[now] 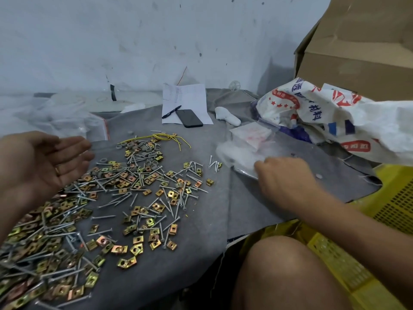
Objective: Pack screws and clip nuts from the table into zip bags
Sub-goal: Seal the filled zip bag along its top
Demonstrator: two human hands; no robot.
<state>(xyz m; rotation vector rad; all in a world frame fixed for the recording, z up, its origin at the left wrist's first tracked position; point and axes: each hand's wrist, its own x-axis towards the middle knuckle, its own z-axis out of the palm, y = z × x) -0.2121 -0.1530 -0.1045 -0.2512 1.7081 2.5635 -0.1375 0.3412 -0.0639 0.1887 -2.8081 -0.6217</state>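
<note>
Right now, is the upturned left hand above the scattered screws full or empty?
Empty. The left hand is palm up with straight, relaxed fingers, and no silver screws or gold clip nuts lie in it.

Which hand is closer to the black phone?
Neither is close, but the right hand looks a little nearer, down and to the right of the phone. The left hand is far off to its left, palm up.

1. The white woven sack (312, 110) at the right of the tabletop (201, 220) carries large dark blue Chinese characters, seen upside down and creased; none can be read with certainty.
2. The same sack bears red banners and a red rounded label (355, 147) with small characters, too blurred to read.
3. The paper sheet (190, 97) shows faint handwritten rows, illegible.
</note>
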